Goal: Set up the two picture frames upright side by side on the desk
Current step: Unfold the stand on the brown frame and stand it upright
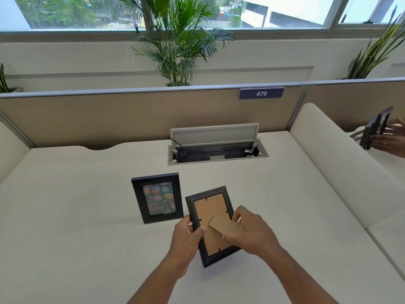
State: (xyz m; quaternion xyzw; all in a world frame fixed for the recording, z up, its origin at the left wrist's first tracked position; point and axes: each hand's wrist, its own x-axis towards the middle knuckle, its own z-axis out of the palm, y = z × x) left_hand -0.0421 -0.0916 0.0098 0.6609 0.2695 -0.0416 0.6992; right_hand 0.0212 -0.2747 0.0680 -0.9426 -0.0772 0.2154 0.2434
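Observation:
A black picture frame with a colourful birthday card stands upright on the white desk, facing me. Just right of it I hold a second dark frame above the desk, its brown cardboard back turned up to me. My left hand grips that frame's left edge. My right hand pinches the brown cardboard stand flap that is lifted off the backing.
An open cable box with a raised lid sits in the desk near the beige partition. A white side divider borders the right. Beyond it, another person's hands hold dark frames. Plants stand behind the partition.

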